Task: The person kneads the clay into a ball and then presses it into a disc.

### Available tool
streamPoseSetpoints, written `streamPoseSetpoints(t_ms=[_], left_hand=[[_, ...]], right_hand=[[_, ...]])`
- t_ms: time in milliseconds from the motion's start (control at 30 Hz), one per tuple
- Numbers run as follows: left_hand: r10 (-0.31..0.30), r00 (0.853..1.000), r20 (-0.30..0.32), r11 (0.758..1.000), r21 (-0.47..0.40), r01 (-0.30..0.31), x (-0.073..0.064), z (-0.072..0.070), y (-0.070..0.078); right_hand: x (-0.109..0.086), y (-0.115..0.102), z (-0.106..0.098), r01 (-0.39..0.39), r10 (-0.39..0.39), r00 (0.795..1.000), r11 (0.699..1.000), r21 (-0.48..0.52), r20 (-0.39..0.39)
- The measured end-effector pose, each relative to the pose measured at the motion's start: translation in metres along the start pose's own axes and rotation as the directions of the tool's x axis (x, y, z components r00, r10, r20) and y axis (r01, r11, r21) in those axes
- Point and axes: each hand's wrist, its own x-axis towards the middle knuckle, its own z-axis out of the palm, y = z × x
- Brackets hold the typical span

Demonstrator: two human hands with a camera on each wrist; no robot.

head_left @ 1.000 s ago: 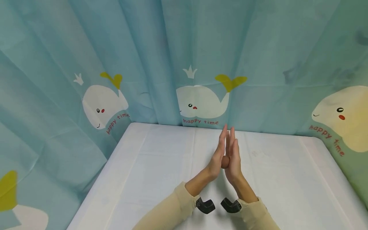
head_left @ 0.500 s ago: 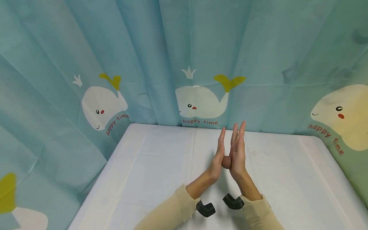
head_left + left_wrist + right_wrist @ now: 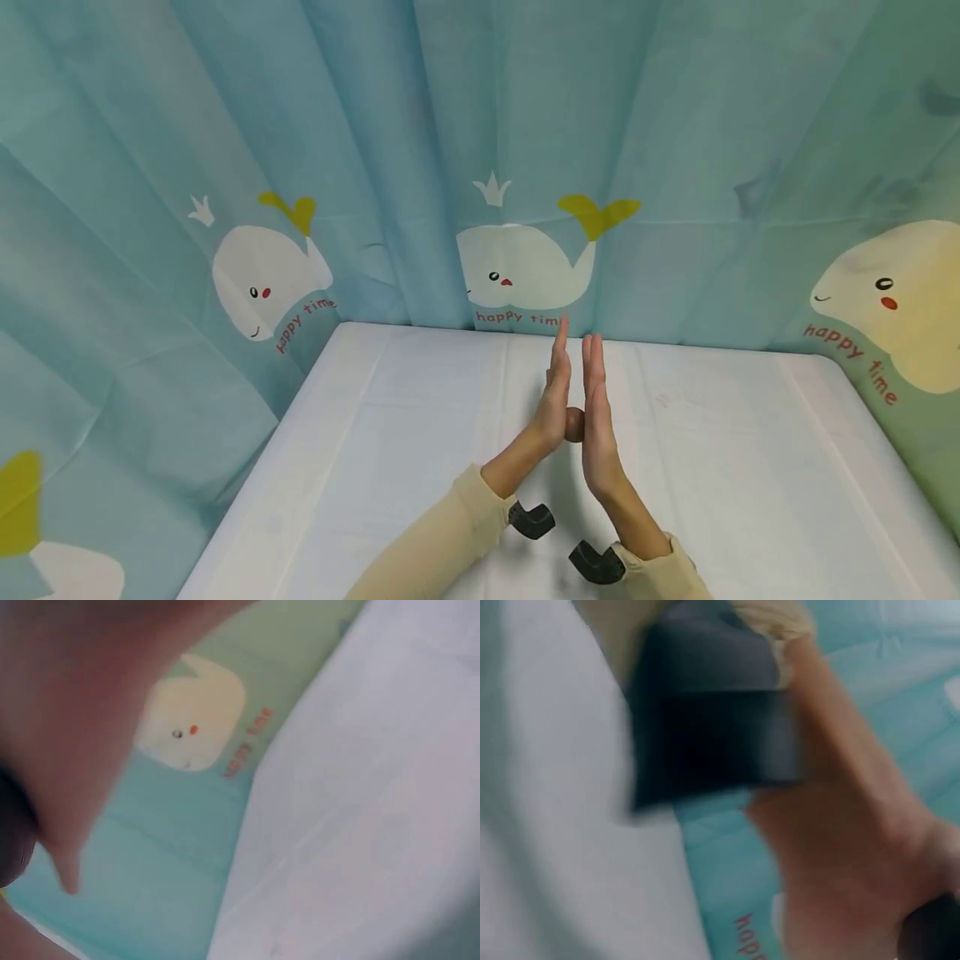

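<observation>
A small brown ball (image 3: 574, 424), smooth and round like a lump of clay, sits between two upright palms in the head view. My left hand (image 3: 553, 408) presses it from the left with straight fingers pointing away from me. On the other side my right hand (image 3: 598, 433) lies flat against it, fingers also straight and together. The ball appears as a dark round shape (image 3: 13, 832) at the left edge of the left wrist view, beside a blurred hand. Another dark round piece (image 3: 932, 930) shows against a palm in the right wrist view.
Beneath the hands is a white-covered table (image 3: 420, 433). A blue-green curtain (image 3: 390, 167) printed with whales hangs behind and to the sides. Black wrist mounts (image 3: 597, 562) stick out inward from both beige sleeves (image 3: 442, 533), close to each other.
My right hand slid forward, then came back toward me, while my left moved forward. Both hands and the ball have shifted a little left; the ball stays between the palms.
</observation>
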Motion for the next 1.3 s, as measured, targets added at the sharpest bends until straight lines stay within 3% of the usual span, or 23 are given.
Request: streamPoseSetpoints(t_ms=[100, 200, 300, 467, 633, 700, 800, 900, 1067, 1167, 1300], left_hand=[[-0.007, 0.997, 0.081, 1.0, -0.016, 0.008, -0.008, 0.006, 0.003], [0.008, 0.987, 0.159, 0.998, -0.069, 0.003, -0.018, 0.014, 0.009], [0.017, 0.984, 0.176, 0.994, -0.109, 0.003, -0.023, 0.018, 0.014], [0.015, 0.998, 0.057, 0.992, -0.126, -0.008, -0.012, 0.013, 0.018], [0.046, 0.996, -0.077, 0.999, 0.013, -0.045, 0.006, 0.0, 0.009], [0.029, 0.996, -0.09, 0.998, 0.065, -0.023, 0.009, -0.002, 0.002], [-0.013, 0.997, -0.074, 0.999, 0.052, 0.017, 0.005, 0.002, -0.006], [-0.01, 1.0, -0.022, 1.0, 0.017, 0.011, -0.006, 0.012, -0.003], [0.019, 0.999, 0.04, 0.999, -0.052, -0.017, -0.014, 0.023, 0.013], [0.009, 1.0, 0.004, 0.995, -0.098, -0.009, -0.01, 0.02, 0.016], [0.006, 0.99, -0.141, 0.999, -0.041, -0.012, 0.001, 0.009, 0.008]], right_hand=[[0.009, -0.006, -0.008, -0.009, 0.011, 0.999, 0.999, 0.05, -0.03], [0.022, -0.005, -0.023, -0.065, 0.077, 0.993, 0.99, 0.127, -0.092], [0.03, 0.003, -0.034, -0.103, 0.121, 0.983, 0.985, 0.138, -0.136], [0.019, 0.02, -0.023, -0.118, 0.127, 0.987, 0.989, 0.095, -0.095], [-0.003, 0.018, 0.0, -0.063, 0.066, 0.997, 0.996, 0.065, -0.042], [-0.006, 0.01, 0.003, -0.013, 0.015, 0.999, 0.999, 0.04, -0.045], [-0.001, -0.003, 0.002, 0.041, -0.041, 0.997, 0.999, 0.0, -0.063], [0.012, -0.006, -0.007, 0.013, -0.012, 0.993, 1.0, 0.012, -0.119], [0.026, 0.015, -0.028, -0.055, 0.065, 0.973, 0.997, 0.048, -0.221], [0.02, 0.024, -0.027, -0.076, 0.075, 0.982, 0.997, -0.002, -0.176], [0.005, 0.02, -0.01, -0.084, 0.081, 0.995, 0.995, -0.058, -0.054]])
